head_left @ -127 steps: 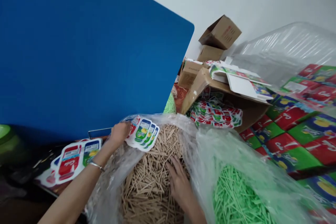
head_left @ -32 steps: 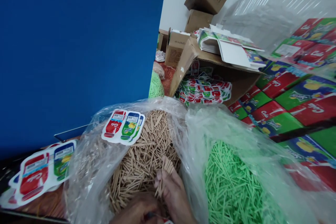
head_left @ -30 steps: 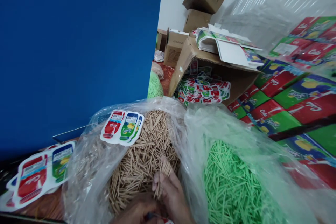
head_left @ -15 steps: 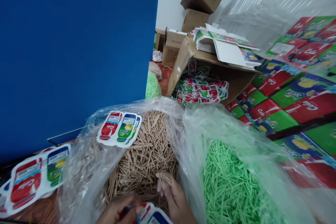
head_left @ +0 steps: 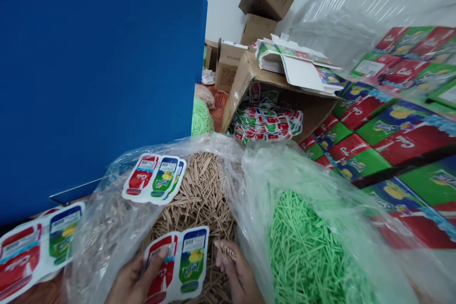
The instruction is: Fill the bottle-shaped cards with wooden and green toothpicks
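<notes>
My left hand grips a jar-shaped printed card with a red Cola half and a blue-green Sprite half, its thumb pressed on the red side. Close by on the right, my right hand is closed around a small bundle of short brown sticks, whose ends point up. Both hands are above a clear plastic bag full of loose brown sticks. Overlapping cards of the same print lie on the bag's far left side.
To the right stands another plastic bag holding green sticks. More cards lie at the lower left. A blue panel rises on the left. Behind are a tipped carton of printed cards and stacked Cola and Sprite boxes.
My left hand has brought the card up from the bottom edge, so most of its printed front shows. My right hand still holds the stick bundle, almost unmoved. The view has shifted slightly.
</notes>
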